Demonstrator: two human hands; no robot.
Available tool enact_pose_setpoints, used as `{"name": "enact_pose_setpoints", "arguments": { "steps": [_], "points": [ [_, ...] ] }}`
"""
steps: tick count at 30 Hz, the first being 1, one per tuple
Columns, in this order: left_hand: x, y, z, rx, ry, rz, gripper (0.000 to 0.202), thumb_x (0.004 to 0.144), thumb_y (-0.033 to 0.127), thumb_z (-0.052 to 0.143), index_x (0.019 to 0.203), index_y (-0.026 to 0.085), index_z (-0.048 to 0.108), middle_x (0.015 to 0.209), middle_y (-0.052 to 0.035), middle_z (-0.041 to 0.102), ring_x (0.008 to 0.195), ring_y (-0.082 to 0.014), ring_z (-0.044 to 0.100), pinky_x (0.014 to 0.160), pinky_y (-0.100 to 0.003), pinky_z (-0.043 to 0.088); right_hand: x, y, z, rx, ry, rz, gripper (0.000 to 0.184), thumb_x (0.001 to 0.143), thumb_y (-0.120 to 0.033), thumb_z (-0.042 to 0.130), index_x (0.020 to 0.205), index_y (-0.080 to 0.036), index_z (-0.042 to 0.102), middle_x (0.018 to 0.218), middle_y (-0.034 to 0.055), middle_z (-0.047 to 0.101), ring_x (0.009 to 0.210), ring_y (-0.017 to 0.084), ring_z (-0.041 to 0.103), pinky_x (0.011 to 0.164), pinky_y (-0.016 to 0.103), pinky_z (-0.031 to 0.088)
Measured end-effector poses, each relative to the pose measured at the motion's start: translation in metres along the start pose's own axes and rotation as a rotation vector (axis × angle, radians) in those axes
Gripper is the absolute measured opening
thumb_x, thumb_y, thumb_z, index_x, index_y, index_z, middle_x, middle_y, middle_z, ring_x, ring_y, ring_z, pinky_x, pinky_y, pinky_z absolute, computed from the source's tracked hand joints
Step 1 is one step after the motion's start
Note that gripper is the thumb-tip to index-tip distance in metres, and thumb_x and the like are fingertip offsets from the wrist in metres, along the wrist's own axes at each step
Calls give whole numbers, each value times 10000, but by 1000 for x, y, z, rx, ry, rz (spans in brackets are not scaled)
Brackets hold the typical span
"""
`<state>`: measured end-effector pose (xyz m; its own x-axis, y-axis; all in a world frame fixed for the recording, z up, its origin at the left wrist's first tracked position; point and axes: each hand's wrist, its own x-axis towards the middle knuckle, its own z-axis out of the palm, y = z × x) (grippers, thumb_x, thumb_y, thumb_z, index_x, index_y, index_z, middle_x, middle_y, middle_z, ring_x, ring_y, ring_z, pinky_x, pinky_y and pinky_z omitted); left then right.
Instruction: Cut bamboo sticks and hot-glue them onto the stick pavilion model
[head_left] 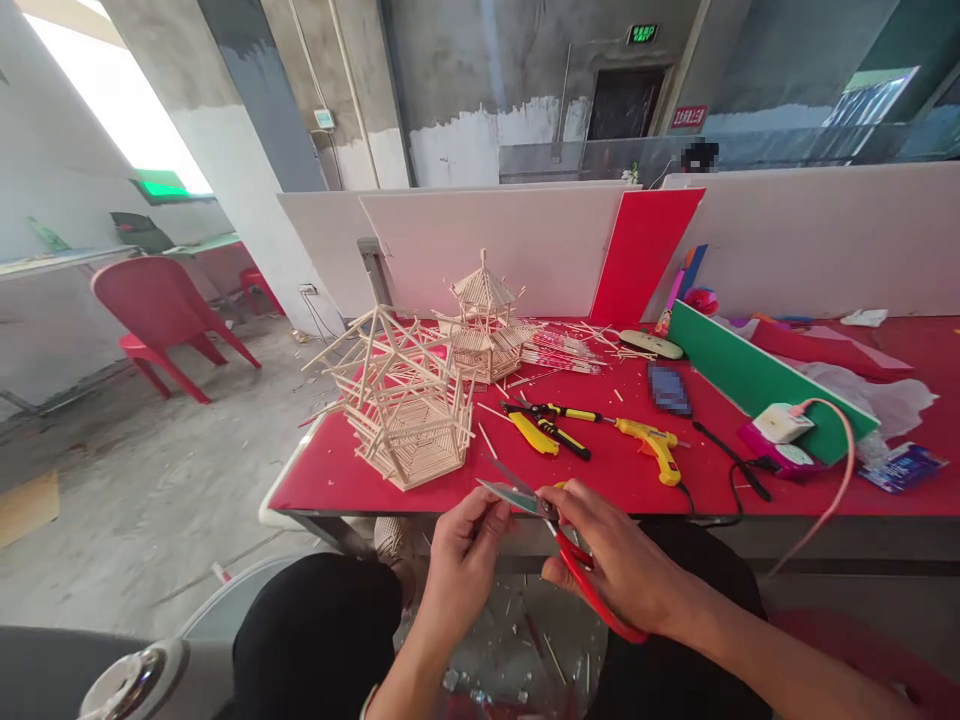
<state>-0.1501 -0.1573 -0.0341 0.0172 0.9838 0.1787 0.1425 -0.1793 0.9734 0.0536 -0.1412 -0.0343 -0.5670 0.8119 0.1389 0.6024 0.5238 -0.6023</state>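
Observation:
My right hand (619,555) grips a pair of scissors (589,590) with red handles, held in front of the table's near edge. Their blades are spread and point left. My left hand (465,550) is closed in a pinch at the blade tips; whatever is between its fingertips is too small to make out. Beyond my hands stands an open framework of thin wooden sticks (416,440) on a many-sided base. Behind it rises a stick pagoda (486,340) with a pointed roof. Yellow-and-black pliers (551,432) and a yellow glue gun (651,440) lie to the right.
Bundled sticks in plastic (562,352) lie on the red table (330,465). A phone (669,388), a green board (757,375) and a white charger (782,424) with a pink cable occupy the right side. Scraps litter the floor below. A red chair (161,300) stands left.

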Motion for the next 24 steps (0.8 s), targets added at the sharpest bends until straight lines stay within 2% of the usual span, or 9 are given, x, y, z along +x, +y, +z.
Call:
{"name": "enact_pose_setpoints", "arguments": {
  "steps": [8,14,18,24],
  "points": [
    [-27,-13,-4,-31,-15,-71,273,913,366,561,749,162,638,660,-14,598,602,-112,470,557,-205,379,-24,-9,20,22,-21,59,636,826,-509,660,1355,-242,432,1181,108,517,1072,256,557,903,396,506],
    [-33,-13,-5,1,-63,-82,272,922,379,542,799,162,651,665,-12,584,604,-112,461,550,-203,365,-31,-12,26,-17,6,43,515,901,-434,568,1360,-255,417,1252,113,504,1139,260,530,955,415,473],
    [-35,-9,-6,46,-65,-73,294,921,387,538,780,160,662,655,-13,578,615,-125,476,568,-215,370,-30,-17,26,-46,8,48,444,915,-398,547,1321,-242,451,1178,110,540,1044,258,558,898,421,479],
    [-40,-13,-5,113,-72,-29,300,918,360,539,771,162,710,657,-29,603,650,-155,525,628,-239,401,-35,-14,35,86,-12,72,409,894,-384,583,1253,-210,493,1063,89,581,900,213,585,819,363,494]
  ]
}}
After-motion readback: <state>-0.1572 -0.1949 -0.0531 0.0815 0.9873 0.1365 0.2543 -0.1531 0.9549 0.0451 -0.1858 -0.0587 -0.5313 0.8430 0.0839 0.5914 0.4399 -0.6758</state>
